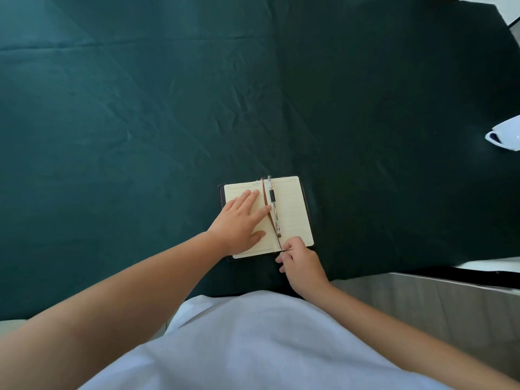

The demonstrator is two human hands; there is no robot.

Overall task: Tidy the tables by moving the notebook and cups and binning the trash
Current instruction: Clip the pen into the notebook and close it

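Note:
An open notebook (292,212) with cream lined pages and a dark cover lies on the dark green tablecloth (140,122) near the front edge. A clear pen (273,205) with a black grip rests along its centre fold, beside a brown ribbon bookmark (267,205). My left hand (239,223) lies flat on the left page, fingers spread. My right hand (302,263) is at the notebook's bottom edge, thumb and forefinger pinched on the lower end of the ribbon. A white cup (506,133) with a handle stands at the far right edge of the view.
The tablecloth is wrinkled and covers the whole table. A grey floor (422,305) shows past the table's front right corner. A white surface (489,264) lies at the right edge, and my light shirt (253,347) fills the bottom.

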